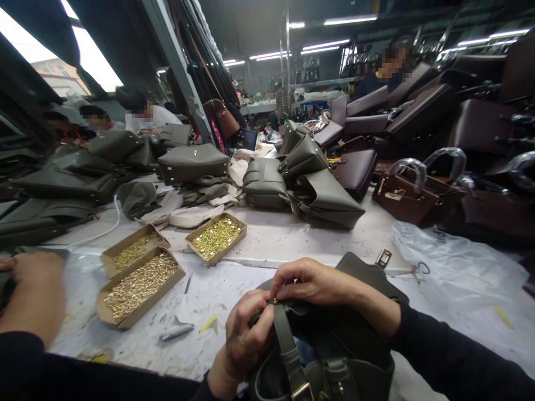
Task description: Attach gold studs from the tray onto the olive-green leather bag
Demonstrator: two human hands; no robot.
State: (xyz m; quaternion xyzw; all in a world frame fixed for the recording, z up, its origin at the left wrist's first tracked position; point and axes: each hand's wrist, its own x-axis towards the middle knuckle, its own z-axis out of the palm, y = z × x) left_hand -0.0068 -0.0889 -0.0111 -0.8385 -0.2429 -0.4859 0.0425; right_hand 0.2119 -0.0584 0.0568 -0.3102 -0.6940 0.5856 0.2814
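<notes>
Table (pixel 292 239): olive bag (pixel 355 345) at its near edge, directly under both hands. Boxes of brass parts (pixel 140 284) lie to the left, so the left hand is nearer them. Strap (pixel 288 345) runs from near me up and away, long axis roughly straight ahead. Left hand (pixel 246 334) is curled closed round its top end. Right hand (pixel 311 284), in from the right, pinches a small brass fitting (pixel 273 301) there.

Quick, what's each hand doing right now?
Left hand: closed, gripping the bag strap.
Right hand: closed, pinching the strap's top end.
</notes>
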